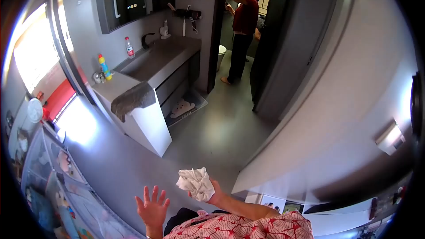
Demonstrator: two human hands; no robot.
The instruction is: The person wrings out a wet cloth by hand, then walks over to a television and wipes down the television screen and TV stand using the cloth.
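Note:
In the head view my right hand (216, 193) is closed around a crumpled white cloth (196, 184) at the lower middle. The cloth is bunched up, and part of my fingers is hidden behind it. To its left, my left hand (152, 206) is raised with the fingers spread, holding nothing. Both hands are above the grey floor (212, 137), apart from each other. A dark grey cloth (133, 99) hangs over the end of the low white cabinet (148, 128) in front of me.
A dark washbasin counter (175, 55) carries a red-capped bottle (129, 48) and a yellow-blue bottle (104, 67). A person (244, 26) stands in the doorway beyond. Left stands a mesh-sided enclosure (66, 186); a pale wall (327, 119) runs along the right. A bear mat (183, 107) lies under the basin.

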